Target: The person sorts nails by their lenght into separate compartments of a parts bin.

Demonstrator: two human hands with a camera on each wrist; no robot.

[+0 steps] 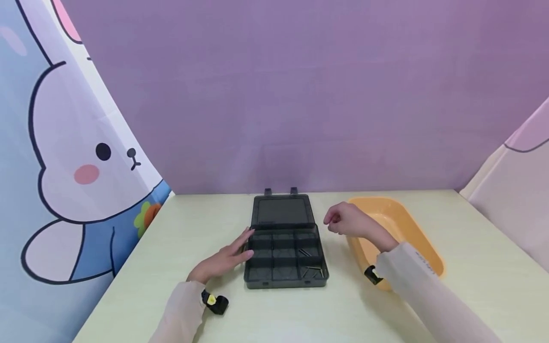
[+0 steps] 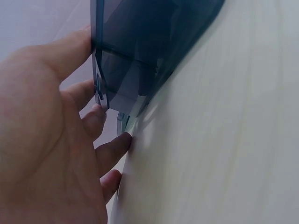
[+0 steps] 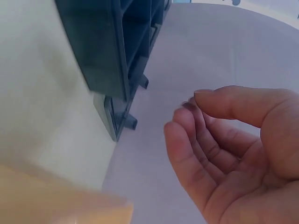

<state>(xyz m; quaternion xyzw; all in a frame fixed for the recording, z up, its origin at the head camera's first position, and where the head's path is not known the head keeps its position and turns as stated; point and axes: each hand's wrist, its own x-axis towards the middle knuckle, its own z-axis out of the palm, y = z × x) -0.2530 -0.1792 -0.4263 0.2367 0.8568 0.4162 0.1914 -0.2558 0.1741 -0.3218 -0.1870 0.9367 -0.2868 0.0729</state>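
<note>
A dark translucent compartment box (image 1: pixel 285 285) lies on the table with its lid (image 1: pixel 283 209) folded back. Thin dark metal pieces (image 1: pixel 305 252) sit in the middle compartment of its right column, and brassy ones (image 1: pixel 312 272) in the front one. My left hand (image 1: pixel 227 259) rests fingers spread at the box's left wall (image 2: pixel 135 60), the thumb on the rim. To the right of the lid, my right hand (image 1: pixel 349 220) is raised, thumb and fingertips pinched together. A tiny dark, shiny piece (image 3: pixel 188 106) shows between those fingertips, mostly hidden.
A yellow-orange tray (image 1: pixel 422 243) stands on the table (image 1: pixel 279 319) right of the box, partly beneath my right forearm. Behind the table hangs a purple cloth (image 1: pixel 279 105). At the left is a cloth printed with a cartoon rabbit (image 1: pixel 68 128).
</note>
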